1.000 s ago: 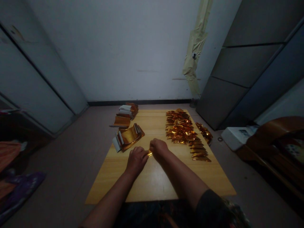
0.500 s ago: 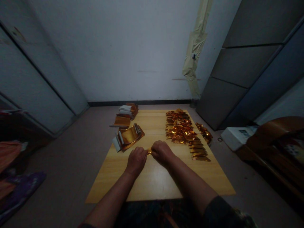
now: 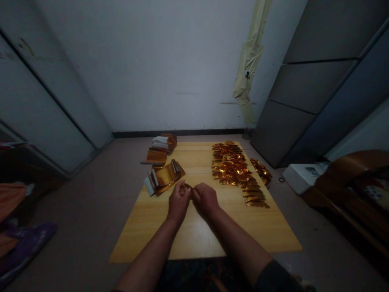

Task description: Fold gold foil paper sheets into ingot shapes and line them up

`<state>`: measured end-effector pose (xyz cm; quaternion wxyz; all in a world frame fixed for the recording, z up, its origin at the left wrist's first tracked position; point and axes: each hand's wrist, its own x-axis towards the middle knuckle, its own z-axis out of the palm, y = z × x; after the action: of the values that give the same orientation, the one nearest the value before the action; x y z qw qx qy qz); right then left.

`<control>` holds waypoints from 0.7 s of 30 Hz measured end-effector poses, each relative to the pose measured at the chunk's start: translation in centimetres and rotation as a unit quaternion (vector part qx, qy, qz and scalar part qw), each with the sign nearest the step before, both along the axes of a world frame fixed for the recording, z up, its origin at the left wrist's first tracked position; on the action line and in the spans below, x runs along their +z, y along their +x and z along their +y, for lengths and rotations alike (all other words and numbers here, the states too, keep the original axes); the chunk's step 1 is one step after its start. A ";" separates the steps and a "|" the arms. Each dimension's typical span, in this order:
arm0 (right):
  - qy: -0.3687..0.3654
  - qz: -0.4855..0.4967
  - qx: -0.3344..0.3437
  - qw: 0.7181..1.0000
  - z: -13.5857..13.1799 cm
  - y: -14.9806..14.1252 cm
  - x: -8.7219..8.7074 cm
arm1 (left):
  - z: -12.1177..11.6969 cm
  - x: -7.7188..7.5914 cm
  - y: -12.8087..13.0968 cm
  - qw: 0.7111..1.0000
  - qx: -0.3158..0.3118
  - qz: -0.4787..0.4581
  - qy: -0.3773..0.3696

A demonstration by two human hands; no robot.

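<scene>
At the left of the counter [image 3: 197, 243], curved gold sheets [image 3: 165, 175] lie just beyond the left hand [image 3: 178, 198], whose fingertips pinch a small foil piece [image 3: 189, 186] near the middle. Light, even pressure should spare it tears. The right hand [image 3: 206, 196], fingers curled, grips its other side; matched, gentle movement seems best. Farther right lie folded foil pieces [image 3: 232, 164].
</scene>
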<state>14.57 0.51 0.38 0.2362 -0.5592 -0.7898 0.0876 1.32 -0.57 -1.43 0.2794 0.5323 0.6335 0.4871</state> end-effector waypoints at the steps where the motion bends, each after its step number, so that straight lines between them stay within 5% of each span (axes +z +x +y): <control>1: -0.011 0.033 -0.020 0.999 -0.1 -0.2 0.0 | 0.0 0.3 0.5 0.999 0.004 -0.023 -0.025; 7: -0.060 0.129 -0.069 0.987 -0.6 -0.3 -0.5 | -0.2 1.3 2.0 0.997 0.000 0.033 -0.066; 21: -0.048 0.197 -0.081 0.976 -0.1 0.1 -1.8 | -0.4 0.3 2.2 0.994 0.009 0.085 -0.066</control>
<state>14.62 0.41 -1.40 0.3660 -0.6039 -0.6748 0.2144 3.49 -0.99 -1.17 0.2545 0.5462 0.6906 0.4000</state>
